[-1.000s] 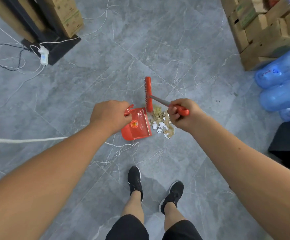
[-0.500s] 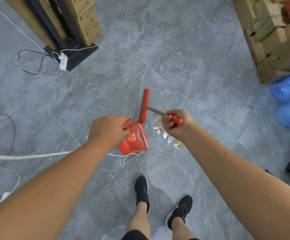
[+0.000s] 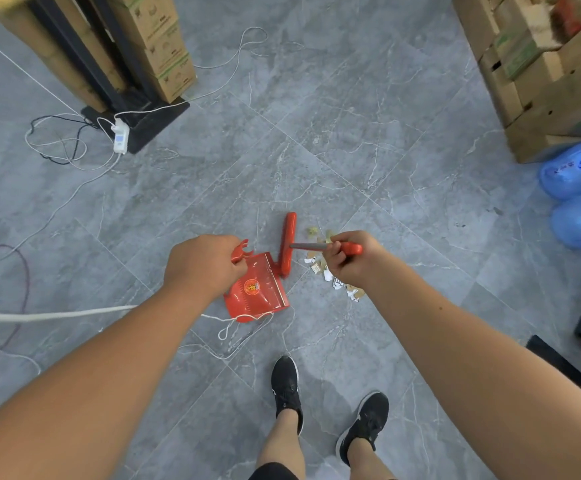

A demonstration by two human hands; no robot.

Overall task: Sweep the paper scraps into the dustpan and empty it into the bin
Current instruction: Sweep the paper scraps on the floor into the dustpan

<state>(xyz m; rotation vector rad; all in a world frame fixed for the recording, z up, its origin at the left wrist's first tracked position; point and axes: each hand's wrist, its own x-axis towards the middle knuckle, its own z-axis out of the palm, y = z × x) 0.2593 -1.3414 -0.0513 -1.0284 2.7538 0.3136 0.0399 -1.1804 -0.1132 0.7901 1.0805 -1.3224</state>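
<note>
A red dustpan (image 3: 256, 292) rests on the grey tiled floor, its open edge turned right. My left hand (image 3: 206, 263) is closed around its handle. My right hand (image 3: 353, 259) grips the red-and-metal handle of a small red brush (image 3: 288, 242), whose head stands upright just beyond the dustpan's mouth. A pile of white and tan paper scraps (image 3: 337, 275) lies on the floor to the right of the brush, partly hidden under my right hand. No bin is in view.
White cords (image 3: 240, 323) trail under the dustpan and off to the left. A power strip (image 3: 121, 136) lies by stacked cardboard boxes (image 3: 161, 46) at back left. More boxes (image 3: 542, 74) and blue water jugs (image 3: 580, 195) stand right. My feet (image 3: 287, 386) are below.
The brush has swung from over the scraps to the left, against the dustpan's mouth. Both hands and the dustpan have shifted slightly as the view moved.
</note>
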